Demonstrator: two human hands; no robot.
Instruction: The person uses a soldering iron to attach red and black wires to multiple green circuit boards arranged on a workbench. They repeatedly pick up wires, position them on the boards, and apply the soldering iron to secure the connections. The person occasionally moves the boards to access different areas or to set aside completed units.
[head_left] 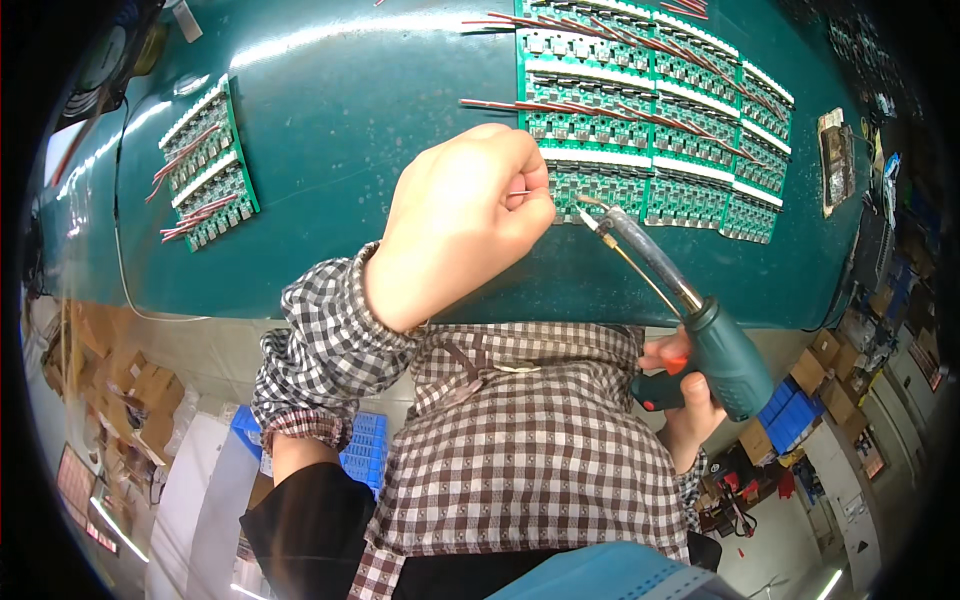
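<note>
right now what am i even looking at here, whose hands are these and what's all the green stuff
This is one picture from a wide-angle camera worn on a person's head, looking down, so edges curve. The hands are that person's own. The left hand pinches a thin wire against the big panel of green circuit boards on the dark green table. The right hand grips a teal soldering gun, its tip near the same spot. A smaller board panel with red wires lies at the left.

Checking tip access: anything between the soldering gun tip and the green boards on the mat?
Nothing visible. The soldering gun in the right hand has its tip at the near edge of the green boards; the left hand, pinching a thin wire, sits just left of it.
</note>
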